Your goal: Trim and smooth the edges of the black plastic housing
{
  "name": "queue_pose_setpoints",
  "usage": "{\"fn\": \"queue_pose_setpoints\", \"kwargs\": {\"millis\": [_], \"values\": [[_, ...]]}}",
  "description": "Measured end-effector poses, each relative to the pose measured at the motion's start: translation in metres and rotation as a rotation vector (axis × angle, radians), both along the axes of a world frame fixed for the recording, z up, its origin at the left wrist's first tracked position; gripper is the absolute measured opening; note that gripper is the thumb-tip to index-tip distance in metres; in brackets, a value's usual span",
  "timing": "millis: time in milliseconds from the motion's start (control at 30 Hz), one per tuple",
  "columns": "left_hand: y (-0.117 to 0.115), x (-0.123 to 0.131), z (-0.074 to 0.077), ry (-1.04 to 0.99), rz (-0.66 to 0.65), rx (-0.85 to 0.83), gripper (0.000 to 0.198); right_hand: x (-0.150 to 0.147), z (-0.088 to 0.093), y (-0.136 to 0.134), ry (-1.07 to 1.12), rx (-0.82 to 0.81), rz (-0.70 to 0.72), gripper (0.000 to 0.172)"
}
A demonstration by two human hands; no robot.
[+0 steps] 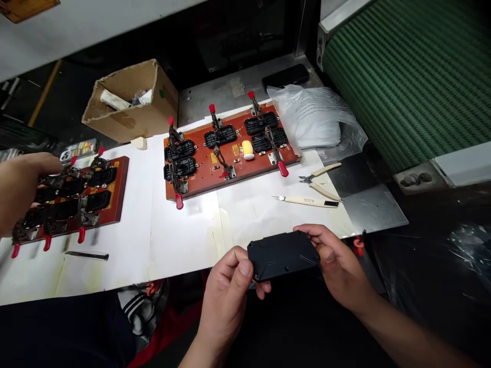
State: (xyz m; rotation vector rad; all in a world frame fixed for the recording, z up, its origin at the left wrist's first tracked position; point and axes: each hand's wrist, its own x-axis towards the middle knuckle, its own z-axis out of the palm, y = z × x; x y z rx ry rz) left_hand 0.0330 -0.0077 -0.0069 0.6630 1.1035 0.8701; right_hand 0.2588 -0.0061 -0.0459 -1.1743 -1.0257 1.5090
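Nearest the edge of the worktop, both hands hold one flat black plastic cover (283,254) just above the person's lap, clear of the paper — lifted and tilted up towards the eyes, it seems, so its face and small screw holes can be looked over. The left hand (226,296) pinches the left end, thumb on top and fingers curled beneath; the right hand (337,266) wraps the right end the same way. Each grip is closed on the part, with nothing else in it.

Just beyond, on the white paper-covered worktop (184,230), a cream-handled blade tool (307,201) and cream-handled side cutters (320,180) lie within easy reach of the right hand.

Further back sits a reddish-brown fixture board with red-tipped toggle clamps (230,148), black parts clamped in its nests so they cannot shift. To the left, another person's hand (19,186) rests on a second, similar clamp board (72,197), blurred.

Farthest off are an open cardboard box (128,102), a crumpled clear plastic bag (314,120) and a green ribbed conveyor belt (406,76).
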Motion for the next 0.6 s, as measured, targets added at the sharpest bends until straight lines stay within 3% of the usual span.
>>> {"fn": "queue_pose_setpoints", "kwargs": {"millis": [233, 500, 600], "values": [[0.006, 0.003, -0.001, -0.024, 0.037, -0.019, 0.048, 0.004, 0.001, 0.002, 0.016, -0.035, 0.018, 0.051], [0.025, 0.007, 0.002, 0.104, 0.211, -0.053, 0.050, -0.007, 0.003, -0.005, 0.127, -0.320, 0.079, 0.045], [0.041, 0.010, 0.003, 0.090, 0.280, -0.076, 0.052, -0.026, 0.005, -0.010, 0.246, -0.409, 0.061, 0.057]]}}
